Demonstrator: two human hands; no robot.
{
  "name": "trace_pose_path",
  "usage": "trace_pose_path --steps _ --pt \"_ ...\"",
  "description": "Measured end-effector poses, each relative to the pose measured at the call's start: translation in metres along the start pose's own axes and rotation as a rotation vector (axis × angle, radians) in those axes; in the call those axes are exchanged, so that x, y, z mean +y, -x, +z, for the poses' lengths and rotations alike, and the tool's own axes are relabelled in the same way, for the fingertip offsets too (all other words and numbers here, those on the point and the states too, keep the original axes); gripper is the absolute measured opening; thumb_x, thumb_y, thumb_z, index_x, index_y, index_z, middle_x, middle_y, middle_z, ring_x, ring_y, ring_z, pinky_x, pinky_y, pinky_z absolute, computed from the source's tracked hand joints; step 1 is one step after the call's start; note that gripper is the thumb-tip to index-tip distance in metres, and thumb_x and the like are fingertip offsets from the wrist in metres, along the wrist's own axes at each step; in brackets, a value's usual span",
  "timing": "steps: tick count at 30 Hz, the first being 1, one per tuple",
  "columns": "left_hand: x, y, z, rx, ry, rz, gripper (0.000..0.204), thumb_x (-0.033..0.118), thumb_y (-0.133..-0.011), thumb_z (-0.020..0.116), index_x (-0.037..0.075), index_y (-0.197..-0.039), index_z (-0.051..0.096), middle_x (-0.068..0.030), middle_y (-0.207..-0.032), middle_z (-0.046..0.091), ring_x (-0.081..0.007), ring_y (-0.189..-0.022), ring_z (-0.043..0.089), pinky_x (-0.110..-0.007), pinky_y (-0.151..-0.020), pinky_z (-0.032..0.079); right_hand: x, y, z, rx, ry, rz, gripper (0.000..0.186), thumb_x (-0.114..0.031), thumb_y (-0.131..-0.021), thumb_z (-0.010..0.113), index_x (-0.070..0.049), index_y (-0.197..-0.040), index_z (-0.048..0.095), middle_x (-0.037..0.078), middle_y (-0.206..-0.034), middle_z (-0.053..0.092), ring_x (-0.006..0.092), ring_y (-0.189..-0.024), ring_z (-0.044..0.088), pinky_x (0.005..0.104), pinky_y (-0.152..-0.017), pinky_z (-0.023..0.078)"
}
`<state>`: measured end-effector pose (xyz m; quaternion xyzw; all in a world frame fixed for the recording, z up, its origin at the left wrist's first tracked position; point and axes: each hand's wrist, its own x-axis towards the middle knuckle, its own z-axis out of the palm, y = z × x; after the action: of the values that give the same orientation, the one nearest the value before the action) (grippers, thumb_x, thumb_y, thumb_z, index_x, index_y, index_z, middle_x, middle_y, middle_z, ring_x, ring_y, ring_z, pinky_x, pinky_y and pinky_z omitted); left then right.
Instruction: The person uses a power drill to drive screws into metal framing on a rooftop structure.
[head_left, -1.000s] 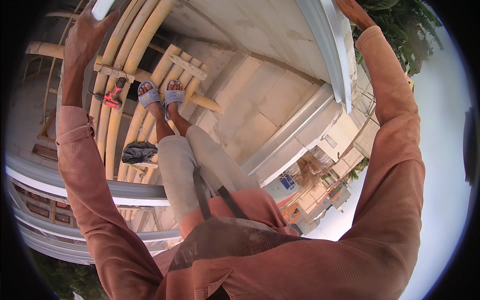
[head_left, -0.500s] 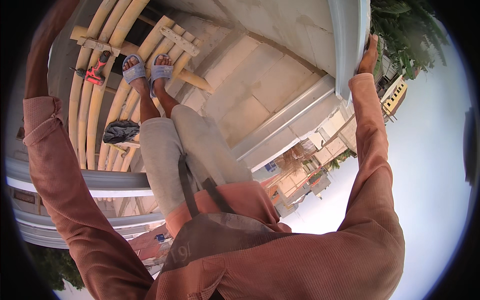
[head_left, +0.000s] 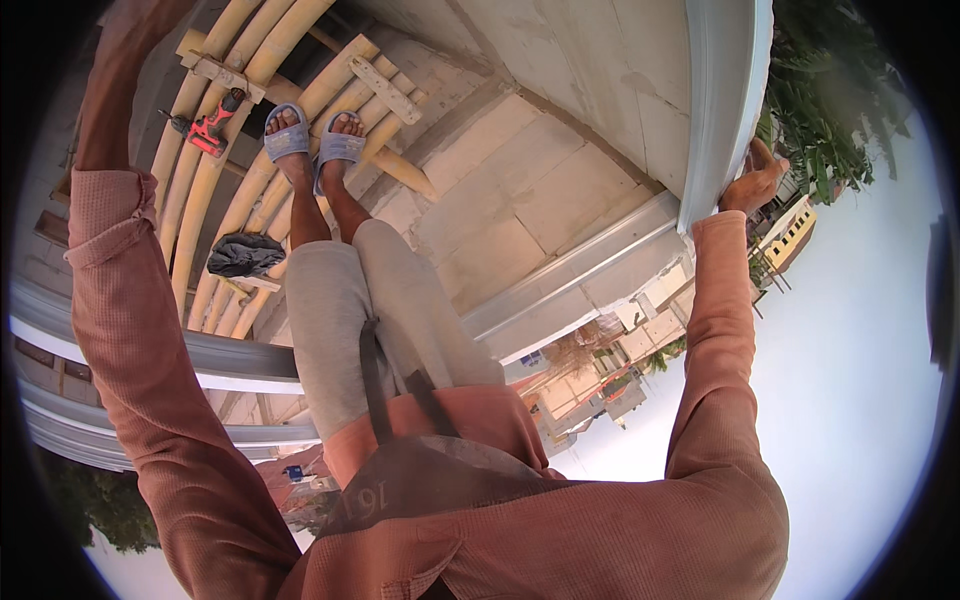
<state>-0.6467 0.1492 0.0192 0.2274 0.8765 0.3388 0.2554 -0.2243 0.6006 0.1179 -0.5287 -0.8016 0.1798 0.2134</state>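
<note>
At the right, my right hand (head_left: 756,180) is against the outer edge of a long light-grey metal channel (head_left: 708,110). Its fingers are bent and closed at that edge; part of the grip is hidden behind the metal. My left arm is raised at the far left. Of my left hand (head_left: 150,18) only the wrist end shows at the upper edge, and its fingers are out of the picture, so what it touches cannot be seen.
My sandalled feet (head_left: 340,150) stand on bamboo poles (head_left: 250,190). A red and black cordless drill (head_left: 215,125) and a dark crumpled bag (head_left: 245,255) lie on the poles. Grey block walls (head_left: 560,170) stand close by. More metal channels (head_left: 240,362) cross at left.
My right hand has shifted down along the channel, going from stretched fingers to bent ones. My left arm has moved slightly right in view. The whole view has tilted a little.
</note>
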Motion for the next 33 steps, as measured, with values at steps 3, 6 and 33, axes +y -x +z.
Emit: trace_pose_path --steps 3,6,33 --pt "0.024 -0.004 -0.005 -0.125 -0.082 -0.235 0.051 0.025 -0.087 0.073 0.000 -0.132 0.065 -0.0198 -0.125 0.070 -0.0290 -0.106 0.071 -0.041 -0.098 0.057 0.014 0.005 -0.007 0.055 0.097 0.034 0.081 -0.058 -0.109 0.027 0.009 -0.115 0.072 0.022 -0.116 0.072 0.0315 -0.113 0.065 0.0427 -0.110 0.045" --pt "-0.029 -0.006 -0.001 -0.006 -0.265 -0.050 0.070 0.051 -0.082 0.068 0.014 -0.140 0.059 -0.0213 -0.104 0.076 -0.0393 -0.097 0.074 -0.050 -0.089 0.058 0.004 0.006 -0.002 -0.093 0.306 -0.032 0.075 -0.056 -0.110 0.030 0.007 -0.125 0.068 0.021 -0.124 0.069 0.0335 -0.121 0.061 0.0430 -0.114 0.039" --pt "-0.021 0.015 -0.008 0.078 -0.047 -0.012 0.052 0.036 -0.077 0.077 0.006 -0.118 0.066 -0.0096 -0.075 0.072 -0.0312 -0.071 0.072 -0.043 -0.063 0.055 -0.017 0.002 0.036 -0.319 0.203 -0.314 0.058 -0.036 -0.111 0.033 0.003 -0.152 0.044 0.025 -0.157 0.043 0.0387 -0.147 0.038 0.0453 -0.123 0.026"
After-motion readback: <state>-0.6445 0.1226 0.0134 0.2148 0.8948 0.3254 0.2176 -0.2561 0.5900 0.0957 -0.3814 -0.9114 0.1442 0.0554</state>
